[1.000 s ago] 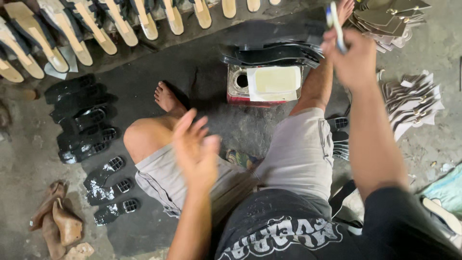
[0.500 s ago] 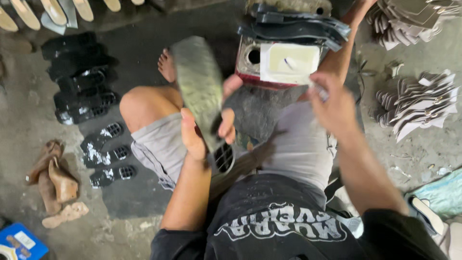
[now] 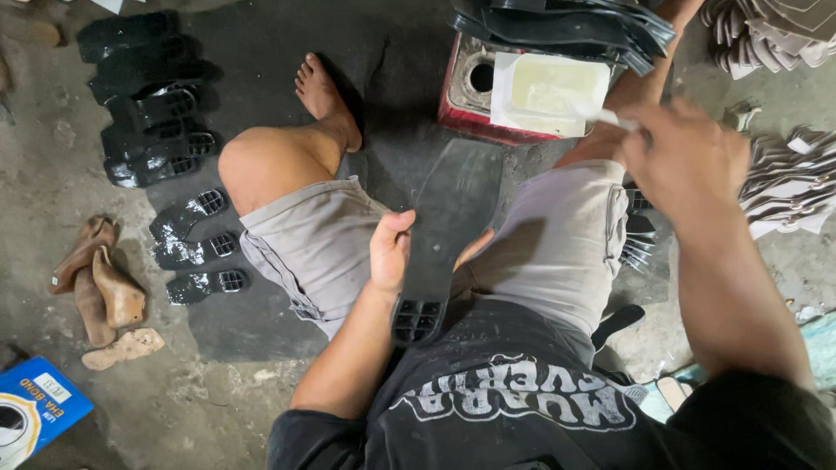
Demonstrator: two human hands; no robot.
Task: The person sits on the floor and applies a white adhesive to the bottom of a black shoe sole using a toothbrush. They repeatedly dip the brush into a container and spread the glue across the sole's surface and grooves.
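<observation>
My left hand point(image 3: 390, 252) grips a long black shoe sole point(image 3: 446, 228) by its heel end, holding it flat between my knees with the grid-patterned heel toward me. My right hand point(image 3: 684, 155) is raised at the right and holds a thin white brush point(image 3: 601, 114), whose tip reaches over a white tub of pale glue point(image 3: 549, 93). The tub rests on a red metal can point(image 3: 466, 100) in front of me.
Black soles lie in rows on the floor at the left point(image 3: 144, 104) and beside my knee point(image 3: 193, 248). A stack of black soles point(image 3: 566, 24) sits behind the tub. Brown heel pieces point(image 3: 96, 283) and a blue box point(image 3: 30, 409) lie lower left; grey cut pieces point(image 3: 775, 39) pile at the right.
My left hand has lowered the sole from upright to flat between my knees. My right hand has moved from near my lap up toward the glue tub.
</observation>
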